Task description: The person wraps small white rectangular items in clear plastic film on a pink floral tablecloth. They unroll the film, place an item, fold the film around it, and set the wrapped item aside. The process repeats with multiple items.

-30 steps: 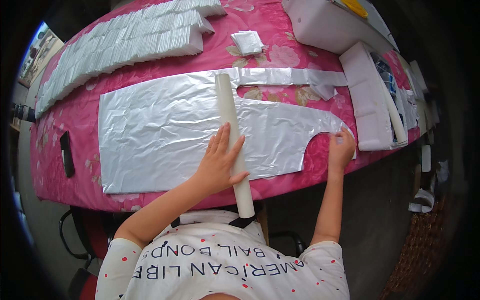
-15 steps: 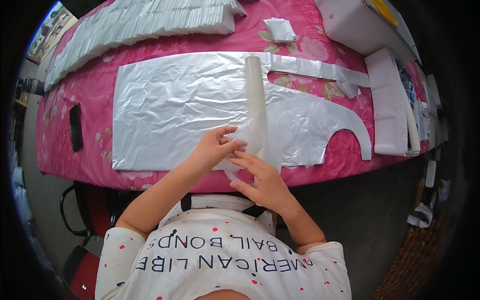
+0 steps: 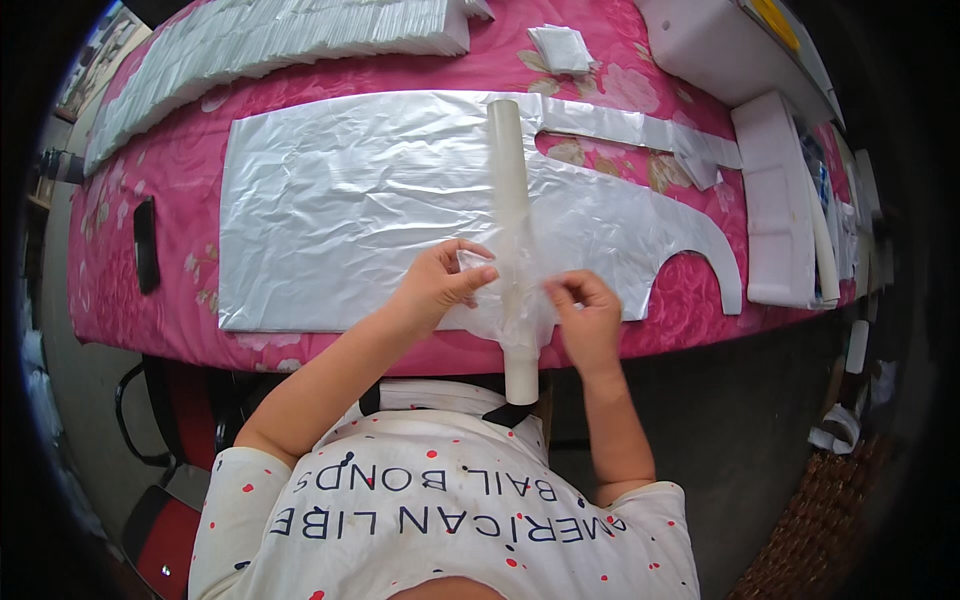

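A stack of silvery-white plastic aprons (image 3: 360, 220) lies flat on the table, neck and strap cut-outs at the right. Across it rests a pale tube (image 3: 508, 180), its near end sticking out past the table's front edge. Thin clear plastic film (image 3: 485, 318) hangs loosely about the tube's near half. To the left of the tube, my left hand (image 3: 445, 282) pinches this film between thumb and fingers. My right hand (image 3: 590, 315), a little blurred, is closed at the film's right side with fingertips together; the film seems to be caught in them.
Long rows of folded white packets (image 3: 290, 45) fill the far left. A small packet pile (image 3: 562, 50) lies at the back. White foam boxes (image 3: 775, 205) stand at the right, and a black phone-like object (image 3: 146, 245) lies left. Pink flowered cloth (image 3: 105, 290) covers the table.
My right hand has moved right, away from the left, and its fingers have closed. The tube's near end now shows below the film. My left hand has barely moved.
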Available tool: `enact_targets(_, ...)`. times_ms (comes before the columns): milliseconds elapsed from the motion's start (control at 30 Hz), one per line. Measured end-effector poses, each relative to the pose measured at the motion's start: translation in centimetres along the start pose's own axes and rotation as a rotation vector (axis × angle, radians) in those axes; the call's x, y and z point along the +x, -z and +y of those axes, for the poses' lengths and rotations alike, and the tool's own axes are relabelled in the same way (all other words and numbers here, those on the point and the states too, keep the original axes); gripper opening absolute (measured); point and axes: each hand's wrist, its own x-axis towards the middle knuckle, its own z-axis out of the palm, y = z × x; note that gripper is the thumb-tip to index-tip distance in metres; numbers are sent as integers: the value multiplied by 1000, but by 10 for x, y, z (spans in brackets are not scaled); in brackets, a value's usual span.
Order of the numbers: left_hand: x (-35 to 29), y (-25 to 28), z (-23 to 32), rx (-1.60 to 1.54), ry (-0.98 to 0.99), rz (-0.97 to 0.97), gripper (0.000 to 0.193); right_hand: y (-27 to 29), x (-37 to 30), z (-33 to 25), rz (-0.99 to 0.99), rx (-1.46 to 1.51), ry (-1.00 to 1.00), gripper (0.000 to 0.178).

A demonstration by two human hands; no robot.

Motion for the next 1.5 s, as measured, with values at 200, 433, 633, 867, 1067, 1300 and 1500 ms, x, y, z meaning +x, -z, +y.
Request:
enact_targets(200,1,2,0,-82,51,84,22,182,62,73,453,25,-166,14)
enact_targets(433,0,13,-4,51,81,107,15,209,37,27,882,-575,208,23)
enact_targets(633,-26,83,26,286,46,218,18,37,-46,-14,-108,-586,71,27)
enact_targets(867,-71,213,42,490,-4,526,17,-2,-66,-18,-380,-568,-276,48)
enact_targets(1067,-65,169,61,1458,-688,750,37,-2,-63,-21,-397,-543,-314,47)
enact_targets(1300,-2,26,14,1120,-820,194,49,-2,-63,-22,-406,-545,-321,45)
enact_targets(1500,29,2,-19,1392,-761,153,59,-2,-62,-22,-416,-520,-368,47)
